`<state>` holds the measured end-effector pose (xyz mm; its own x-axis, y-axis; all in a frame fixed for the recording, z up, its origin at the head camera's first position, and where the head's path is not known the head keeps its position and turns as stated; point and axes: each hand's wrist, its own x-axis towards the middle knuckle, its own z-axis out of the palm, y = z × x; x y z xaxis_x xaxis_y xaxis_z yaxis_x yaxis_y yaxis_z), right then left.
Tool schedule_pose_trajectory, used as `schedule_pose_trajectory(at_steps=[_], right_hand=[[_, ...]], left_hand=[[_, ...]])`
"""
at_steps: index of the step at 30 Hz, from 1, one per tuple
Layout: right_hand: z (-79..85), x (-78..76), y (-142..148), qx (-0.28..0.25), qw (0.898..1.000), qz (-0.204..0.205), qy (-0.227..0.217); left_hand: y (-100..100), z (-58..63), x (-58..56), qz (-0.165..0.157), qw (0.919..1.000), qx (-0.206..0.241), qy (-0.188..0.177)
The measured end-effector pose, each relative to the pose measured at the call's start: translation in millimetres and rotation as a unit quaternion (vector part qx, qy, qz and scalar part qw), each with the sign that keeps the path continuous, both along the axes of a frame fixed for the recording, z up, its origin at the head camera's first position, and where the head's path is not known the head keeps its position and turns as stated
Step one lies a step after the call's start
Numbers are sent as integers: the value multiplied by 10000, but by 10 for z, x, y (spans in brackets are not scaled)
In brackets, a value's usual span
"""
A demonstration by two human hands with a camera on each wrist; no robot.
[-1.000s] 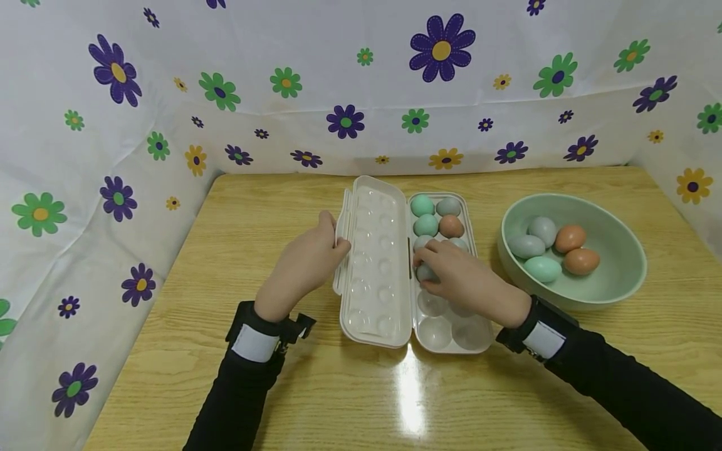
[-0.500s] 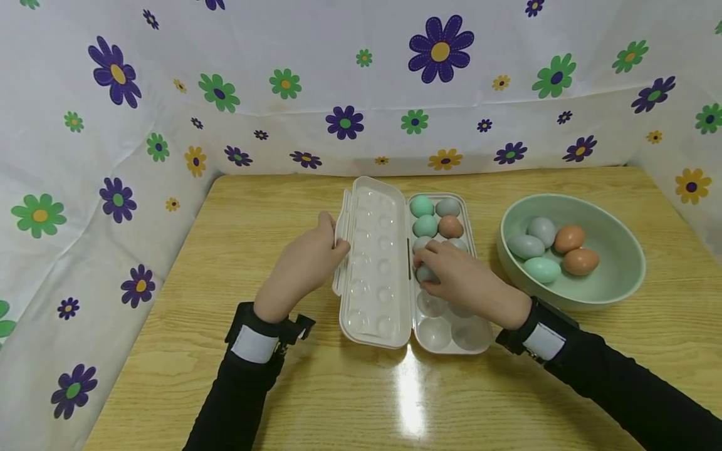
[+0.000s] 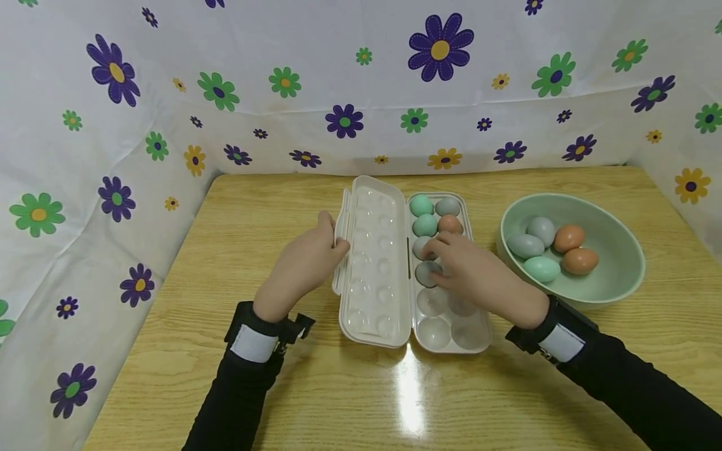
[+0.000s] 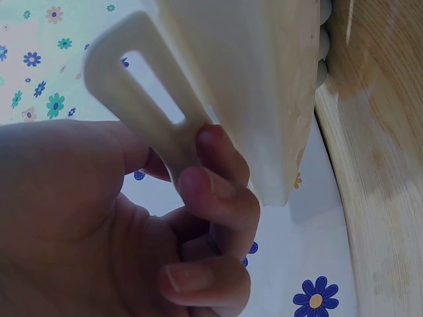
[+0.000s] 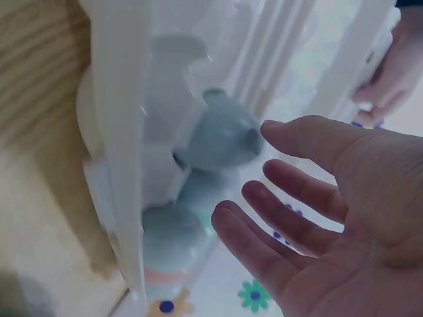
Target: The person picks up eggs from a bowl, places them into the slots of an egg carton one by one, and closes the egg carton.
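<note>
A white plastic egg carton lies opened on the table, its lid point(image 3: 373, 338) on the left and its egg tray point(image 3: 489, 338) on the right. My left hand point(image 3: 301, 263) grips the lid's slotted handle point(image 4: 109, 76), thumb and fingers on either side. Over the tray, my right hand point(image 3: 479, 269) has its fingers spread beside a grey egg point(image 3: 425, 274) that sits in a left-column cup. In the right wrist view the thumb tip is very near or touching this egg, the other fingers apart from it. Behind it stand green, grey and brown eggs; the right hand hides part of the tray.
A pale green bowl point(image 3: 626, 269) with several grey, brown and green eggs stands to the right of the carton. A flower-patterned cloth point(image 3: 361, 75) hangs behind and beside the wooden table point(image 3: 225, 213).
My right hand has let go of the grey egg and drawn back slightly right; its fingers have opened and more of the egg shows. My left hand and the lid have stayed put.
</note>
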<state>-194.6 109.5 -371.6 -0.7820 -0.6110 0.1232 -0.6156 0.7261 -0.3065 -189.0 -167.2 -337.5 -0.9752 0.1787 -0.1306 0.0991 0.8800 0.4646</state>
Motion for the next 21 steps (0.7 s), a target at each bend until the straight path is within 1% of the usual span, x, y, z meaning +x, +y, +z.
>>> schedule_pose_trajectory(at_steps=[4,9,12,16,21], right_hand=[[133,16,153,-53,9996,-295,-13],[332,33,423,187,9951,-950,-221],[411,20,600,318,9903,-1319,-282],[403,-15,839,385,9876,-1495,-287],[287,-76,1134,453,9862,-1516,-492]], left_hand=[[3,-5,7,19,10000,1,-26],[10,-11,3,-2,10000,-10,-33],[14,-9,0,-27,10000,-18,-31],[12,-6,0,4,10000,10,-57],[9,-2,-2,27,10000,10,-37]])
